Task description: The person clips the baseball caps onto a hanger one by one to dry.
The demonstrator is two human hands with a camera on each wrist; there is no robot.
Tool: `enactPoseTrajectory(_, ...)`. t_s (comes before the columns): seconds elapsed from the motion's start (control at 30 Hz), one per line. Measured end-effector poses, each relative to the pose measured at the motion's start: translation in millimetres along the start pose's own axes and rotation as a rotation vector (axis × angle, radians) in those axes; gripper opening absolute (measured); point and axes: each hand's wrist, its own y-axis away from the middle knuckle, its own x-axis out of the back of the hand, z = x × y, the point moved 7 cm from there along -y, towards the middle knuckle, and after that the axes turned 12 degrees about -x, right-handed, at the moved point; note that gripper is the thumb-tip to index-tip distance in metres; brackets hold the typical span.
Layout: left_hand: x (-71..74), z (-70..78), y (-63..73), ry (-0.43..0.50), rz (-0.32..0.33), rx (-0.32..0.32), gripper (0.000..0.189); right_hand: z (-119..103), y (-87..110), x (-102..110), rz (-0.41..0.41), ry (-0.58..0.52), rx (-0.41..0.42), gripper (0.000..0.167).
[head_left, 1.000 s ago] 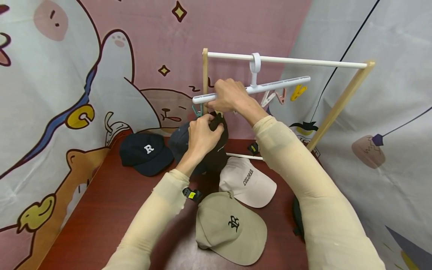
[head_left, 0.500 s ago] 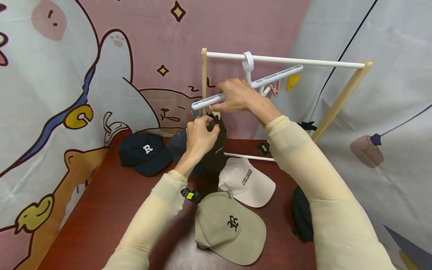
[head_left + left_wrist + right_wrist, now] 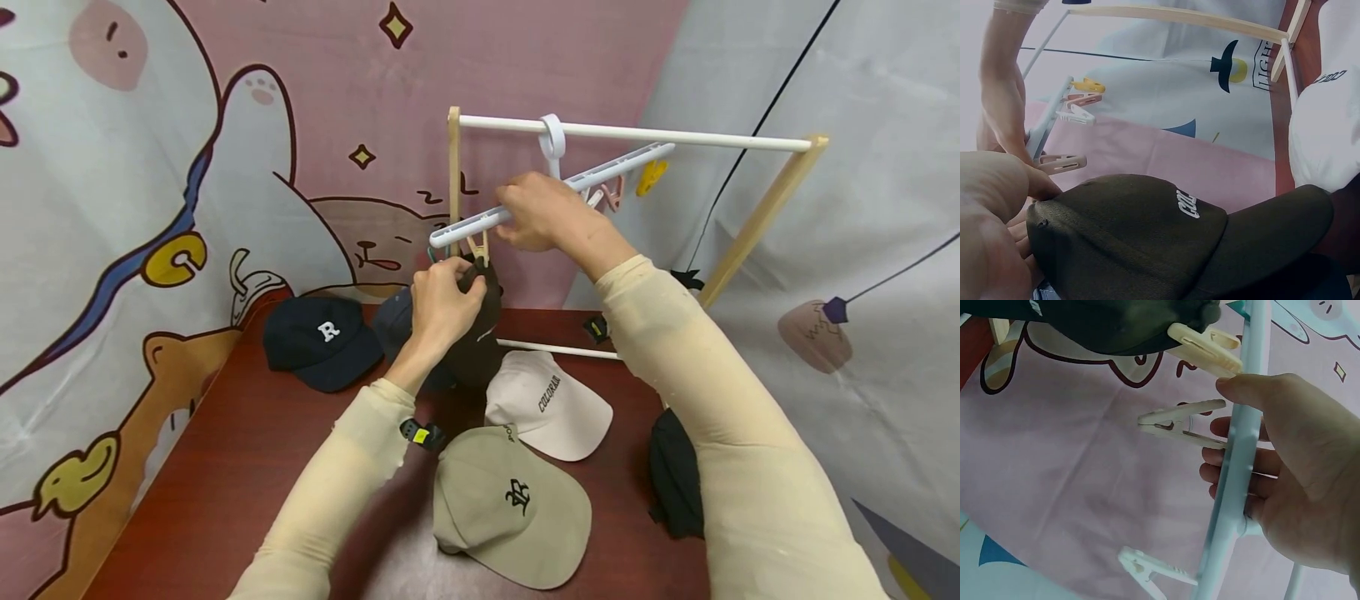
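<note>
My left hand (image 3: 444,302) pinches the edge of a dark baseball cap (image 3: 1129,237), which hangs below the left end of a white clip hanger (image 3: 626,165). White lettering shows on the cap's front in the left wrist view. A beige clothespin (image 3: 1207,351) on the hanger bites the cap's edge. My right hand (image 3: 1304,456) grips the hanger bar, fingers curled round it, its thumb tip at the beige clothespin. More clips hang along the bar: a pale clip (image 3: 1179,419), a white clip (image 3: 1147,569), a pink clip (image 3: 1084,99) and a yellow clip (image 3: 1089,85).
The hanger hooks on the white rail of a wooden rack (image 3: 765,217). On the red table (image 3: 225,467) lie a navy cap (image 3: 315,337), a blue cap (image 3: 393,321), a white cap (image 3: 555,408), an olive cap (image 3: 517,508) and a dark item (image 3: 675,475).
My right hand has shifted right along the hanger, uncovering the beige clothespin. The hanger has slid left on the rail and tilts more. My left hand stays on the cap.
</note>
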Motion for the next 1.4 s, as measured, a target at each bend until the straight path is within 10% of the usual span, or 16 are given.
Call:
enactPoseTrajectory(0.47, 25.0, 23.5, 2.3, 0.073, 0.006, 0.023, 0.021, 1, -5.7, -8, -0.045, 0.071, -0.013, 0.030)
enactPoseTrajectory(0.83, 1.5, -10.2, 2.5, 0.037, -0.004, -0.006, 0.023, -2, -11.6, -9, -0.092, 0.038, -0.015, 0.026)
enactPoseTrajectory(1.07, 31.1, 31.6, 13.4, 0.100, -0.118, -0.024, 0.032, -6, -12.1, -8, -0.050, 0.016, 0.001, 0.026)
enactPoseTrajectory(1.4, 41.1, 37.6, 30.3, 0.108, -0.230, -0.081, 0.064, -7, -12.0, -8, 0.022, -0.009, 0.031, 0.027)
